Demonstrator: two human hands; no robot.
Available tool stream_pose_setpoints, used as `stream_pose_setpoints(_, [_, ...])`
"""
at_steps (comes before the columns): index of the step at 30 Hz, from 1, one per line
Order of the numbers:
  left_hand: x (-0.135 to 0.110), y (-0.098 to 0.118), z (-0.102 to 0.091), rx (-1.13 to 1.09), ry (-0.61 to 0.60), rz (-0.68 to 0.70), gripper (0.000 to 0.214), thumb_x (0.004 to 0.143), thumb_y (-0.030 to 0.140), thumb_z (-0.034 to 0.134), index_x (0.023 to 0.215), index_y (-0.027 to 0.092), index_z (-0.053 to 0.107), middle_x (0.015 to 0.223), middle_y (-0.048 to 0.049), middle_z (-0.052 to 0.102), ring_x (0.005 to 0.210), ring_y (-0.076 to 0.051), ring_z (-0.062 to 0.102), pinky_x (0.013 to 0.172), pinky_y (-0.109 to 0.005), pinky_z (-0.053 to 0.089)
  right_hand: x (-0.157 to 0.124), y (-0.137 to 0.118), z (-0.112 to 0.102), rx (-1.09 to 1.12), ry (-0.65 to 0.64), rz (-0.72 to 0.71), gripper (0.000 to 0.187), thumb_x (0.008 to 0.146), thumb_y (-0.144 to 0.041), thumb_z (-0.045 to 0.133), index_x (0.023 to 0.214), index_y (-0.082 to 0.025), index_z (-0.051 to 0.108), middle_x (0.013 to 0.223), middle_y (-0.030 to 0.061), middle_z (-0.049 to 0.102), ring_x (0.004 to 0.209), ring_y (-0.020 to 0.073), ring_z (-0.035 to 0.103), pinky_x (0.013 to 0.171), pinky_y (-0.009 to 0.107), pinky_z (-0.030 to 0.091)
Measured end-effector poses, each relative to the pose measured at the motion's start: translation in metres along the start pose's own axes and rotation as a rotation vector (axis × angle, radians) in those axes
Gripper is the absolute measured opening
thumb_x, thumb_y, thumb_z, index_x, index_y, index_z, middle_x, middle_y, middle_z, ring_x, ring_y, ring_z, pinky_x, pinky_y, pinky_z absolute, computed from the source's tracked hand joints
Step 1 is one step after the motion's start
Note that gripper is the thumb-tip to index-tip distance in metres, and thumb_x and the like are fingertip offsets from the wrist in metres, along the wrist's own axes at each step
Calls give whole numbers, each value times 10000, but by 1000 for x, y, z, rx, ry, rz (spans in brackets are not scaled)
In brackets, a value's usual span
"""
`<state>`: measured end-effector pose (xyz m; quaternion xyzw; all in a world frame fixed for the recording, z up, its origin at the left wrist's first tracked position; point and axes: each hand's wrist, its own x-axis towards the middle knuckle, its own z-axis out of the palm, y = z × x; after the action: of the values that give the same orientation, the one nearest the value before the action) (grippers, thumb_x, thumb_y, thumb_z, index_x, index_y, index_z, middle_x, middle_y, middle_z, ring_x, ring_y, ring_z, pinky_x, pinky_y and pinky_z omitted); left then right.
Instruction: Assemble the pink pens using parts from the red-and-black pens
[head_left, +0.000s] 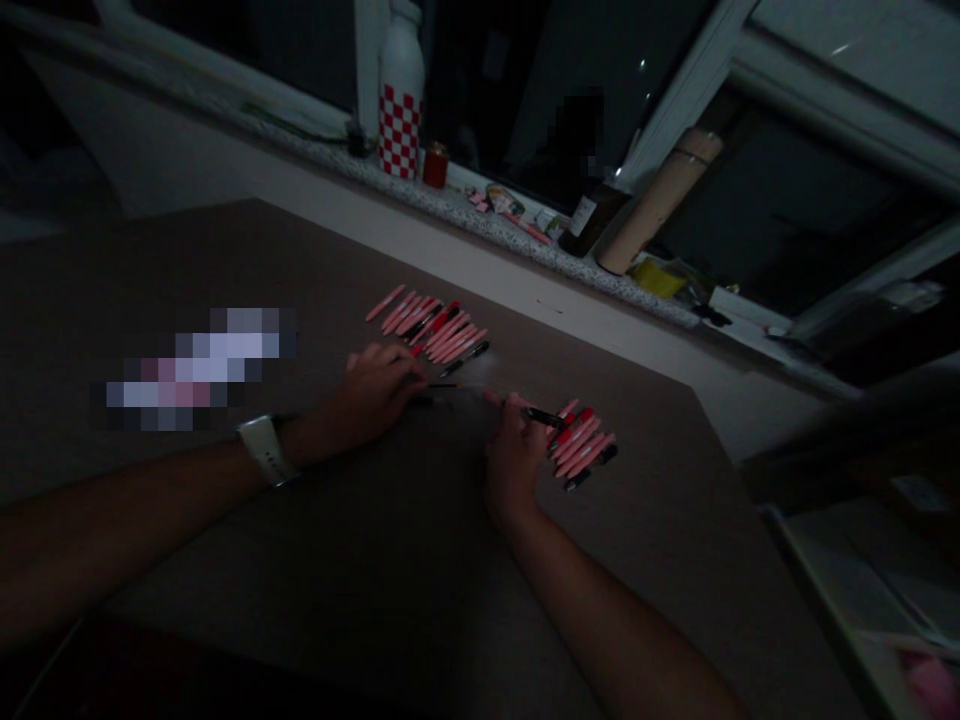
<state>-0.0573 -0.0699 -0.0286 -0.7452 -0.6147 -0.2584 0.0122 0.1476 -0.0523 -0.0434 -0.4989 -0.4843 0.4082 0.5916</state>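
The scene is very dark. My left hand (379, 393), with a white watch on its wrist, rests on the brown table (225, 300) with fingers curled on a thin dark pen part (442, 386). My right hand (512, 455) is closed on a pen (536, 413) with a pink and black body. A row of several pink, red and black pens (435, 328) lies just beyond my left hand. A second, smaller group of pens (581, 445) lies right beside my right hand.
A stone windowsill (480, 215) runs behind the table with a red-and-white checked bottle (400, 95), a small red jar (435, 165), a dark bottle (589, 220), a tan cylinder (660, 200) and small clutter. A blurred patch lies on the table's left.
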Motion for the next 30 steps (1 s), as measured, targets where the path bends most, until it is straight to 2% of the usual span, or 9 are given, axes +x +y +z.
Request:
stream_pose_setpoints(5, [0,-2,-2,136,-36,-72,203,933,313,480,979,225,657,1107,-81,619,1034,-285,518,825,-413,377,0,-1,0,-5,-31,34,521,913,-578,468,900,-112,702,640,38,670,577,153,582,544,259,408])
stream_pose_setpoints(9, [0,-4,-3,177,-51,-77,204,922,324,493,966,224,665,1104,-77,623,1020,-287,524,820,-416,377,-2,-1,1,-31,-54,40,473,895,-576,503,926,-131,662,703,43,699,575,151,588,524,252,400])
stream_pose_setpoints(15, [1,-5,-3,189,-54,-104,201,921,329,500,975,233,668,1099,-70,641,1031,-283,540,820,-407,382,11,7,0,-57,-187,104,382,840,-531,585,948,-165,604,775,35,720,487,118,540,439,219,354])
stream_pose_setpoints(19, [2,-6,-2,196,-54,-113,197,918,328,503,974,231,665,1090,-68,650,1021,-281,554,814,-404,389,21,11,-3,-101,-263,164,345,832,-501,595,917,-167,622,621,-27,635,414,102,477,395,207,312])
stream_pose_setpoints(22, [1,-7,-2,190,-54,-108,209,920,346,501,982,232,664,1090,-69,652,1024,-283,561,818,-403,395,23,14,-4,-138,-273,141,333,847,-484,582,923,-165,637,558,-47,570,407,104,466,392,204,312])
stream_pose_setpoints(30, [3,-8,-1,148,-14,-96,221,933,334,474,1002,215,647,1097,-74,647,1027,-277,567,810,-393,403,22,18,-2,-153,-253,68,316,871,-475,561,932,-173,633,567,-47,547,445,125,499,427,219,357])
